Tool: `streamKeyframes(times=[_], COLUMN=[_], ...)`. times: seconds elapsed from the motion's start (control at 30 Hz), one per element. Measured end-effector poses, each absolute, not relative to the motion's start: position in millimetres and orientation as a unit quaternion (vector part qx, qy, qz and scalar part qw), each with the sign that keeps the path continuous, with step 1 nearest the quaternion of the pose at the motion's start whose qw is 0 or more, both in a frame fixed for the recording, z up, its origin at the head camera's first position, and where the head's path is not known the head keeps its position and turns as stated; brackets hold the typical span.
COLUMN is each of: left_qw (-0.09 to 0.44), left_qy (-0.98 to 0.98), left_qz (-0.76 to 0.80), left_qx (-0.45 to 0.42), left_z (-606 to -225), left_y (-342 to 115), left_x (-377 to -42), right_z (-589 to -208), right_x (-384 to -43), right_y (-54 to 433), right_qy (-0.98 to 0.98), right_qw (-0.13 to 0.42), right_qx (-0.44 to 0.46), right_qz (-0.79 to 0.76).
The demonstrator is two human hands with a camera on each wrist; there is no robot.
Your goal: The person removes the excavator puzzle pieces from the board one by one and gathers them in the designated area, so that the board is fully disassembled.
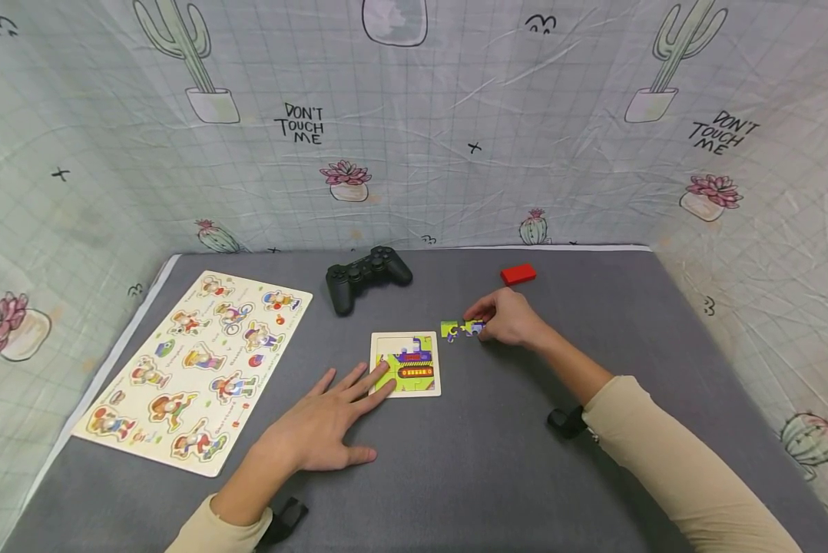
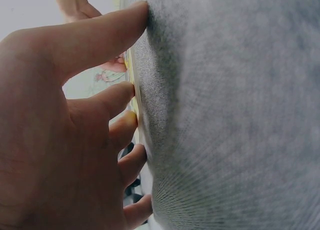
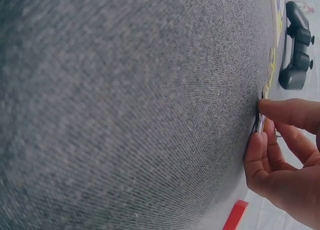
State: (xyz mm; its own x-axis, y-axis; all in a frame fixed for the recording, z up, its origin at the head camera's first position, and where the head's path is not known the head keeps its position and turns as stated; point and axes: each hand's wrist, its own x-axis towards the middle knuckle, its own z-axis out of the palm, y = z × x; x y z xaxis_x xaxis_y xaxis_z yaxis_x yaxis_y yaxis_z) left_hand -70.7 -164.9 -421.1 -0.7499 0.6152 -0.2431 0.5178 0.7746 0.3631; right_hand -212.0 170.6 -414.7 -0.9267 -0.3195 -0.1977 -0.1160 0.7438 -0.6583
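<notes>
A small square jigsaw puzzle (image 1: 414, 380) with a digger-like vehicle picture lies in a pale wooden frame. Its upper left part shows bare wood. My left hand (image 1: 317, 430) lies spread with straight fingers, index and middle fingertips resting on the puzzle's left side. To the right of the frame, my right hand (image 1: 512, 318) pinches a green and purple puzzle piece (image 1: 474, 328) between thumb and fingers, low over the cloth. Just left of it lies another green puzzle piece (image 1: 448, 329). In the right wrist view, the fingers (image 3: 256, 147) hide most of the pinched piece.
A large picture board (image 1: 200, 338) with cartoon children lies at the left. Behind the puzzle sits a black game controller (image 1: 365, 278), and a red block (image 1: 518, 274) lies beyond my right hand. Patterned fabric walls (image 1: 414, 138) enclose the grey table.
</notes>
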Motion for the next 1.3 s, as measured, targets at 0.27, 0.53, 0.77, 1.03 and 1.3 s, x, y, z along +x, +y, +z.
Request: streamKeyframes(times=[0.27, 0.53, 0.77, 1.03, 1.3], left_qw=[0.179, 0.177, 0.175, 0.171, 0.173], left_qy=[0.925, 0.925, 0.925, 0.925, 0.925], left_qz=[0.140, 0.139, 0.141, 0.141, 0.140], left_qx=[0.305, 0.307, 0.306, 0.308, 0.307], left_z=[-420.1, -420.4, -420.8, -421.2, -421.2], left_y=[-164.7, -164.6, -164.8, -165.3, -164.8], left_x=[-70.3, -70.0, -69.9, -69.4, -69.8], right_z=[-413.0, -413.1, -413.4, -412.9, -410.3], right_x=[-210.8, -211.8, -215.0, -215.5, -217.5], right_y=[168.3, 168.1, 168.4, 168.4, 168.4], right_qy=[0.924, 0.927, 0.927, 0.924, 0.923], right_qw=[0.150, 0.146, 0.150, 0.155, 0.163], right_qx=[-0.120, -0.126, -0.141, -0.150, -0.160], right_qz=[-0.329, -0.321, -0.314, -0.315, -0.309])
